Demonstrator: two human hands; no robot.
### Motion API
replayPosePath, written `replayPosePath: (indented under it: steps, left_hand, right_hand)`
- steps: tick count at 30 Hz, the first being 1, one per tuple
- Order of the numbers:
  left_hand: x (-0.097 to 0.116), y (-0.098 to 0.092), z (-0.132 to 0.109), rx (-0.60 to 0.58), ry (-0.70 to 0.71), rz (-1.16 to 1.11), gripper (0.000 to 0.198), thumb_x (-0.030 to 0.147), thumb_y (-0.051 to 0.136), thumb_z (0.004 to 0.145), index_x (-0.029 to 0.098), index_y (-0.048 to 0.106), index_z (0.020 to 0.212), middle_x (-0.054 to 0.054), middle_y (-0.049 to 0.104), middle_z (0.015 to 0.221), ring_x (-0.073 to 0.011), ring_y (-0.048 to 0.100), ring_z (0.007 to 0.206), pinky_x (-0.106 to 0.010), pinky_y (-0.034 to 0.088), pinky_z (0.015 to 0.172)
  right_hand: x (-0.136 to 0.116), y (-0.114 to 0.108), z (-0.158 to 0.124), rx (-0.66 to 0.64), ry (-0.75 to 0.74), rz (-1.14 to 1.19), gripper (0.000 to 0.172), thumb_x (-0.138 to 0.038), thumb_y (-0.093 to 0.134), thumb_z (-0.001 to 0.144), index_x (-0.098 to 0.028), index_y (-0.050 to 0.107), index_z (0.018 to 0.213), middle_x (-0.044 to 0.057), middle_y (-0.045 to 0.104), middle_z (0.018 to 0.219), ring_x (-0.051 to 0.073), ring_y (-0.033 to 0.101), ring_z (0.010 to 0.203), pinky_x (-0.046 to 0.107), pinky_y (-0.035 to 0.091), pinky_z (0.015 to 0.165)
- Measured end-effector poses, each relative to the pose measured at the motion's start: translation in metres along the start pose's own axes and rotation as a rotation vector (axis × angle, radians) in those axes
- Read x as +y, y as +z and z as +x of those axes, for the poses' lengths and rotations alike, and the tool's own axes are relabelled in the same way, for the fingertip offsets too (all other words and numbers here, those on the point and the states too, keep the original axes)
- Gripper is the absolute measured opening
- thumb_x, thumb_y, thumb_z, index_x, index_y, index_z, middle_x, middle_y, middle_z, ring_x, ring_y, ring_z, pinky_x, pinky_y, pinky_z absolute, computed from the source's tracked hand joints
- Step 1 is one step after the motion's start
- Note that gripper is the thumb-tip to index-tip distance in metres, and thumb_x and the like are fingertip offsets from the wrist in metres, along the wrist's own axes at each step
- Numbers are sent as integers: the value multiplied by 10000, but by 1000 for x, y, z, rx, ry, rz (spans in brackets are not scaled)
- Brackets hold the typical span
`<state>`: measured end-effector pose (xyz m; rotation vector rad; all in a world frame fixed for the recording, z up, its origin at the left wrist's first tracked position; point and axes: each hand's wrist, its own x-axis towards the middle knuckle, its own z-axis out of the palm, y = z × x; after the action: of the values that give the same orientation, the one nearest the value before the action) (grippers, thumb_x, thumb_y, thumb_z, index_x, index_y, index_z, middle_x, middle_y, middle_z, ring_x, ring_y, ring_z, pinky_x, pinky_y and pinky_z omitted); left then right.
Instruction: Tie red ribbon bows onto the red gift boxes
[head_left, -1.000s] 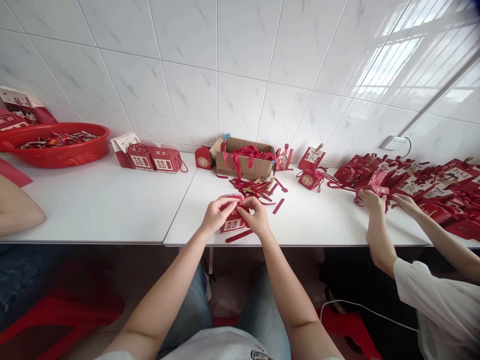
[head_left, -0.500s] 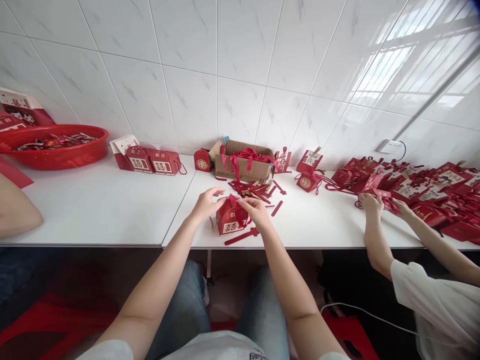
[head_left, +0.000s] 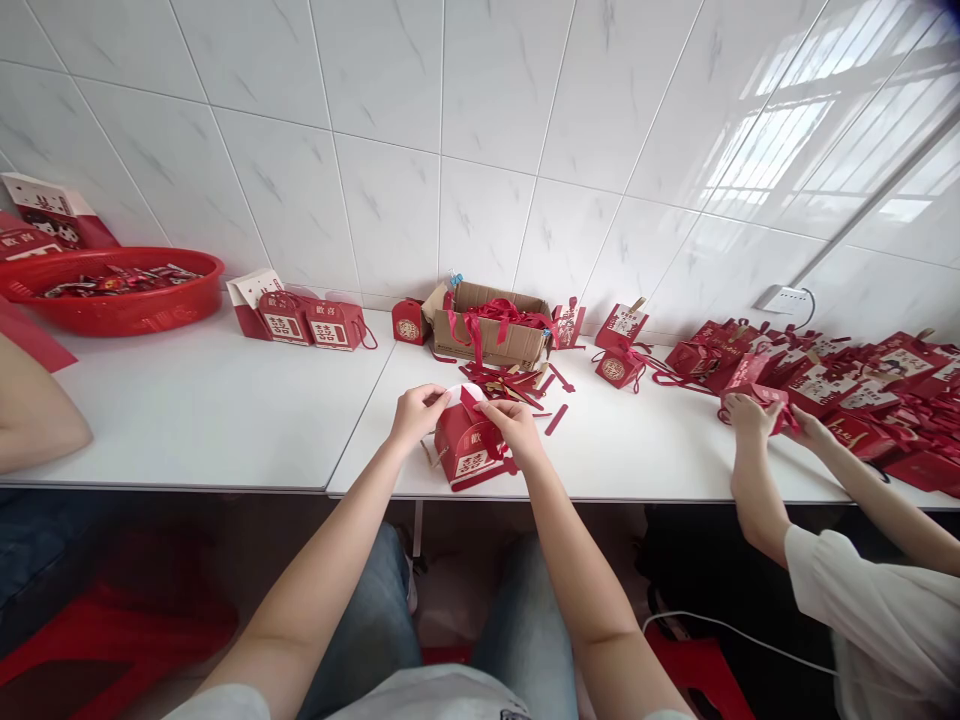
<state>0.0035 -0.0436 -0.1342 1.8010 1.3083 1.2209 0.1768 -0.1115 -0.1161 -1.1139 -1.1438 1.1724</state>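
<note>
A small red gift box (head_left: 469,448) with white and gold characters stands near the table's front edge, its top flap lifted to show a white inside. My left hand (head_left: 420,412) pinches the left edge of this flap. The fingers of my right hand (head_left: 510,420) are closed on the red ribbon at the top of the box, whose end points up between my hands. Just behind the box, loose red strips (head_left: 502,380) lie in a pile. A cardboard box (head_left: 491,335) full of red ribbons sits beyond them.
On the left are a red basin (head_left: 127,305) of small packets, finished red boxes (head_left: 311,322) and a person's arm (head_left: 37,405). To the right, another person's hands (head_left: 765,415) hold a red box beside a large heap of red boxes (head_left: 847,380).
My left hand has closed on the flap, which now stands raised with its white inside showing. The box has tilted and shifted slightly right.
</note>
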Motion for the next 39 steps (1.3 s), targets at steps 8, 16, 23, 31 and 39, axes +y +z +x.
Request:
replayPosePath:
  steps: [8, 16, 23, 31, 39]
  left_hand:
    - [2, 0, -1, 4, -13, -21, 271, 438, 581, 740, 182, 668, 737, -57, 727, 786, -211, 653, 750, -291, 488, 686]
    - [3, 0, -3, -1, -14, -26, 280, 450, 584, 742, 184, 673, 741, -52, 724, 768, -207, 650, 732, -283, 484, 658]
    - [1, 1, -2, -2, -23, -27, 270, 439, 584, 742, 184, 675, 744, -52, 724, 775, -208, 650, 742, -277, 482, 646]
    - [3, 0, -3, -6, -15, -40, 269, 439, 586, 741, 184, 673, 750, -50, 724, 787, -210, 653, 754, -287, 487, 678]
    - [-2, 0, -4, -44, 21, -69, 339, 503, 598, 750, 174, 673, 785, -66, 726, 828, -213, 657, 783, -289, 506, 701]
  right_hand:
    - [0, 1, 0, 10, 34, 8, 322, -481, 715, 681, -167, 744, 742, 33, 699, 670, 137, 596, 568, 246, 421, 532]
    - [1, 1, 3, 28, 63, 25, 336, -500, 726, 656, -174, 741, 736, 33, 706, 675, 155, 617, 584, 261, 439, 550]
    - [5, 1, 2, 26, 75, 40, 319, -484, 733, 653, -175, 745, 729, 28, 697, 652, 145, 600, 560, 257, 427, 535]
    - [4, 0, 3, 39, 96, 54, 308, -479, 732, 655, -179, 743, 724, 32, 701, 659, 154, 612, 573, 269, 443, 556]
    - [6, 0, 15, 46, 46, 36, 301, -450, 732, 656, -162, 745, 744, 25, 688, 665, 137, 590, 577, 262, 431, 567]
